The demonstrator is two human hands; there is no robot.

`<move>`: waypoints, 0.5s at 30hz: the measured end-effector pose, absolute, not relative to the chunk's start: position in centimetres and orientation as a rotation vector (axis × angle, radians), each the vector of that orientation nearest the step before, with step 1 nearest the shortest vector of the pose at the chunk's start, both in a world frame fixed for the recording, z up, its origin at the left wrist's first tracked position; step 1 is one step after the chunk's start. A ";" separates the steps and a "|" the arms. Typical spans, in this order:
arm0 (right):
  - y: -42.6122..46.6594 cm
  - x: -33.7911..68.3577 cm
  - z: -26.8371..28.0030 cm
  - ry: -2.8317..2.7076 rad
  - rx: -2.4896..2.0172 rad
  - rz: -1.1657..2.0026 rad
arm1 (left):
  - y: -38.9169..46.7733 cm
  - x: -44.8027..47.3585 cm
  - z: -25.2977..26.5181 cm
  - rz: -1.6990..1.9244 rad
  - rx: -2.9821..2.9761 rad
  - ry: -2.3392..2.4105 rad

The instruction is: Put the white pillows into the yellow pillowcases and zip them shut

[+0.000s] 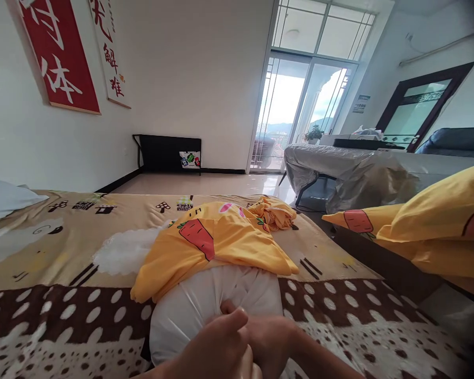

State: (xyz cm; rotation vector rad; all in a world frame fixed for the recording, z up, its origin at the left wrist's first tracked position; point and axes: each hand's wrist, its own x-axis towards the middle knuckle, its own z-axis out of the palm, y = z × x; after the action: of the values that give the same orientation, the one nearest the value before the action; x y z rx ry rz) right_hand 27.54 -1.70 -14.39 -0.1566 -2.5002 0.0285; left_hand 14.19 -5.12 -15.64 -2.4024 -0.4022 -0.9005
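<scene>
A white pillow (181, 310) lies on the patterned blanket in front of me, its far end inside a yellow pillowcase (237, 237) printed with carrots. The near part of the pillow is bare. At its near end, my left hand (217, 339) and my right hand (268, 337) are closed close together, overlapping. Creases in the white fabric run towards them, and both grip the pillow there. The left hand's thumb is on top; most of the fingertips are hidden. Beyond the pillow, a crumpled yellow cloth (275, 213) rests against the pillowcase.
The blanket (82, 242) has sheep and brown dotted patterns. To the right, more yellow carrot-print fabric (430, 221) hangs over a dark edge. Behind it stands a plastic-covered table (319, 158). A black folded frame (166, 152) leans on the far wall beside glass doors (288, 105).
</scene>
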 end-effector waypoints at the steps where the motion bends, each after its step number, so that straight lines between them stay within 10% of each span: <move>1: -1.6 27.4 -14.6 -2.504 -0.066 0.047 | -5.1 14.2 -15.5 -0.902 -2.412 -0.401; 15: -3.1 30.1 -13.4 -2.344 -0.395 0.529 | -2.6 7.3 -9.4 -0.913 -3.181 -1.063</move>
State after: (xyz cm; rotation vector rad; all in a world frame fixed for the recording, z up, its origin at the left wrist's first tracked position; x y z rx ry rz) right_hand 30.12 -3.09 -13.42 -0.3952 -2.3441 0.5288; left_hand 7.25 -2.61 -9.44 -3.1807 -1.0627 -0.9128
